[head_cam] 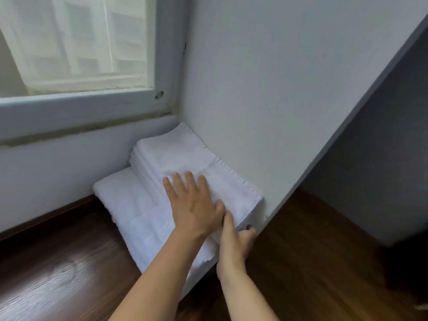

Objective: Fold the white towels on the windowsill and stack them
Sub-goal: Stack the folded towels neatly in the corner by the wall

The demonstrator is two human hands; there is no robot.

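Pressing down on the top of the pile, the left hand (193, 203) lies flat with its fingers spread and pointing toward the window, palm on the uppermost folded towel (185, 158). This towel is white, folded into several layers, and has a ribbed hem running along its edge next to the wall (266, 89). It sits in the corner of the dark wooden windowsill (58, 262), with its far end close to the window frame (81, 107) and its long side against the white wall.

Under it lies a second white towel (129, 212), also folded, which sticks out to the left and toward the camera, so the two are stacked but not lined up.

The right hand (234, 242) is at the near right corner of the pile, just beside the wall's edge. Its thumb rests on top of the upper towel, touching the left hand, while the other fingers curl around the front edge of the layers. It appears to pinch the corner of the folded towel, though how many layers it takes cannot be told.

Both forearms reach in from the bottom of the view, bare. Beyond the wall's edge on the right, a wooden floor (312, 228) shows in shadow.
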